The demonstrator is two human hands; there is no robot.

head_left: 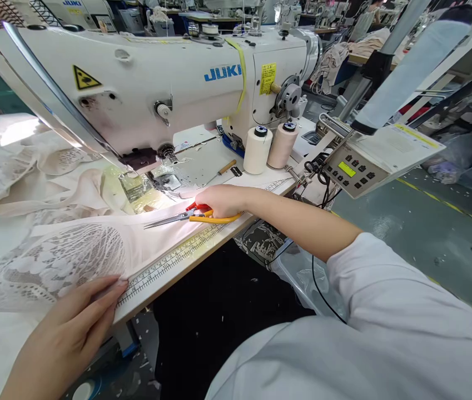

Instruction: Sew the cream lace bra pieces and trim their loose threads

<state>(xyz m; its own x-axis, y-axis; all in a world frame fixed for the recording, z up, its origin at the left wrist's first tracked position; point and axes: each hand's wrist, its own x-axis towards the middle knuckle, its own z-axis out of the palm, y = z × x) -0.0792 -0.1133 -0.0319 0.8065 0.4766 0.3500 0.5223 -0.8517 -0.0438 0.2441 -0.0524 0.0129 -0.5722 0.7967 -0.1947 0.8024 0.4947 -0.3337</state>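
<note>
A pale pink bra with a white lace cup [73, 253] lies along the front of the sewing table. My left hand [81, 316] pinches the fabric at the lower edge of this cup, beside a printed ruler strip [169, 260]. Near the machine's needle area, my right hand [221, 201] is closed around scissors [177, 218] with orange and red handles, their blades pointing left over the pink band. The white JUKI sewing machine [135, 83] stands just behind the fabric.
More pale garments [6, 178] are heaped at the left. Two thread cones [258, 150] stand by the machine's right end, near a control box [356, 169]. An awl [225, 168] lies on the table. Below is a plastic bin [302, 278].
</note>
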